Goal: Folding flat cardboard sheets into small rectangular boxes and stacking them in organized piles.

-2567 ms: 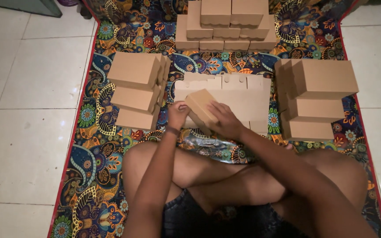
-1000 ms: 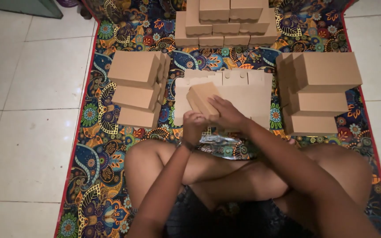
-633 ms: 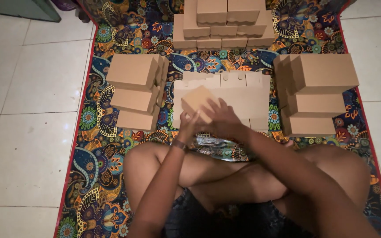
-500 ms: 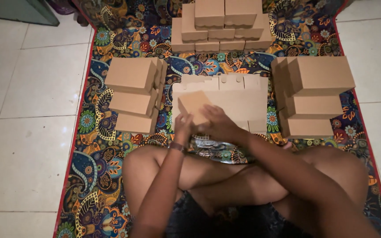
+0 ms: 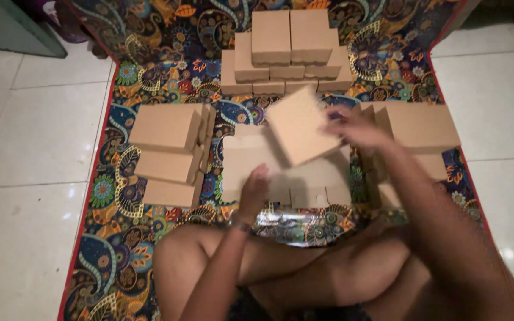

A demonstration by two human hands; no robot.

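My right hand (image 5: 355,128) grips a folded brown cardboard box (image 5: 300,126) by its right side and holds it tilted in the air above the flat sheets. My left hand (image 5: 255,189) rests with bent fingers on a pile of flat, unfolded cardboard blanks (image 5: 242,163) lying on the patterned mat in front of my crossed legs. The hand holds nothing I can see.
Stacks of finished brown boxes stand on three sides: left stack (image 5: 171,151), far stack (image 5: 287,50), right stack (image 5: 423,128). A colourful patterned mat (image 5: 114,220) with a red border covers the white tiled floor (image 5: 31,154). A shiny wrapper (image 5: 295,224) lies near my knees.
My right hand has lifted the box up and to the right, away from my left hand. My left hand has let go of it and dropped onto the flat blanks.
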